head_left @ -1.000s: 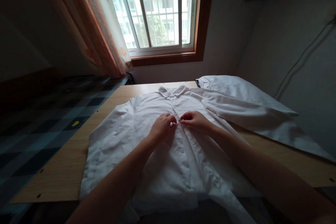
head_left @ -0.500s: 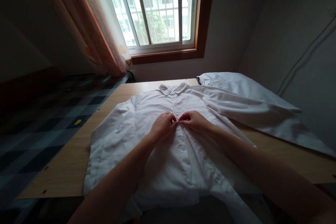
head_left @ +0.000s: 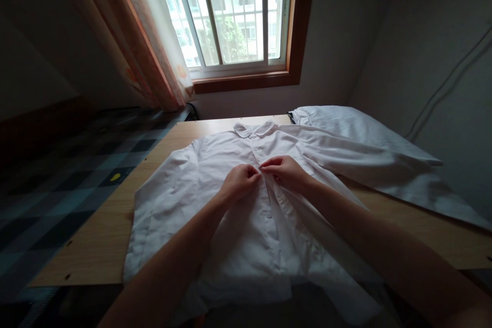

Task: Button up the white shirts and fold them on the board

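- A white shirt [head_left: 246, 236] lies front side up across the pale wooden table [head_left: 103, 238], its collar [head_left: 265, 128] toward the window [head_left: 242, 20] and its hem at the near edge.
- The left hand [head_left: 242, 180] rests on the chest, its fingers curled and brought close together at the front opening, apparently with a pinch of cloth.
- The right hand [head_left: 285, 170] meets it from the other side, thumb and forefinger narrowed to a tip grip on the shirt's edge; whether a button sits between them, I cannot tell.
- The cloth looks thin, light and soft: it should crease readily, shift under a small pull and offer no stiffness of its own.
- It hardly seems slippery or fragile, though a hard tug could strain the stitching.
- The front edges look like the best hold, pinched just beside a button such as the visible one [head_left: 269, 216] below the hands.
- The loose front panel [head_left: 317, 253] runs slack toward the near edge, so a grip low down would probably steer the upper part poorly.
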Demonstrator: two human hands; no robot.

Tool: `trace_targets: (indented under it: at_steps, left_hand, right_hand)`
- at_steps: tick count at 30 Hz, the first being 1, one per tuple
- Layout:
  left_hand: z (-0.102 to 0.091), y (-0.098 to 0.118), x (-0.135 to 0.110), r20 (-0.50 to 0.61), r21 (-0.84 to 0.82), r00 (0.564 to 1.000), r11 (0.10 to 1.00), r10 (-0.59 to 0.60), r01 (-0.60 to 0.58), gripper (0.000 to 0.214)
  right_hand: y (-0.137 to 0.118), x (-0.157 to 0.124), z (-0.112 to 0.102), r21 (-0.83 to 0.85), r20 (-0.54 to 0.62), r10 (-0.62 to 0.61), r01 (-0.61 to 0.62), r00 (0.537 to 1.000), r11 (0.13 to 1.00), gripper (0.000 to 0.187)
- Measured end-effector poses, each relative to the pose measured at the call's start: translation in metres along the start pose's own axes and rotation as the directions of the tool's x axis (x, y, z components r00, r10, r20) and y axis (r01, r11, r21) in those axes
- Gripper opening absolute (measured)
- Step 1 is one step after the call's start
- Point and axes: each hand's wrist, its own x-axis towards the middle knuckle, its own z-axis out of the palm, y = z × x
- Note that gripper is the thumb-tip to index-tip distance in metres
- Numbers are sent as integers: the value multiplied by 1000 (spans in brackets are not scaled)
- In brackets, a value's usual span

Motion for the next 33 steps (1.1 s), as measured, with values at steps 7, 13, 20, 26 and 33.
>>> trace_targets:
  at_steps: [7, 13, 20, 26, 33]
  left_hand:
    - [-1, -1, -3, 172, -388, 969, 892, -176, 231, 19]
    - [2, -5, 0, 242, -516, 946, 798, -214, 312, 17]
    - [-2, -5, 0, 301, -582, 920, 715, -252, 387, 26]
    - [-5, -5, 0, 360, -604, 899, 672, -250, 429, 26]
    - [-6, -7, 0, 358, -587, 903, 694, -239, 417, 24]
  right_hand:
    - [15, 1, 0, -89, 12, -32, 33, 999, 995, 26]
    - [15, 1, -3, -25, 63, -9, 11, 998, 1000, 25]
    - [14, -1, -6, -30, 102, 10, -7, 995, 1000, 27]
    - [13, -2, -6, -27, 152, 7, -3, 988, 1000, 28]
    - [11, -2, -8, -80, 261, -60, 83, 963, 993, 24]
